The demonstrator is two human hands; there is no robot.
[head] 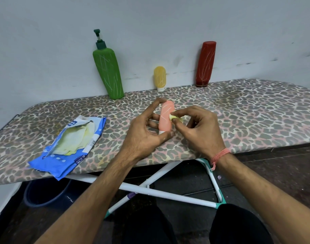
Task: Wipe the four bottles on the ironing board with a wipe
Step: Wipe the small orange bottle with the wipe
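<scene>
Head view, left hand (pixel 147 132) gripping pink bottle (pixel 166 117), right hand (pixel 200 128) pinching wipe (pixel 175 118), packet (pixel 69 147) lettering unreadable

Scratched pink bottle (pixel 165 118) upright against wipe (pixel 175 118)

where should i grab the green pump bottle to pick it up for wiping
Take the green pump bottle around its narrower upper body, just below the pump collar, coming from the front with the grip across its sides. It leans back against the wall, so the rear is blocked, and the thin pump head is a poor hold.
</scene>
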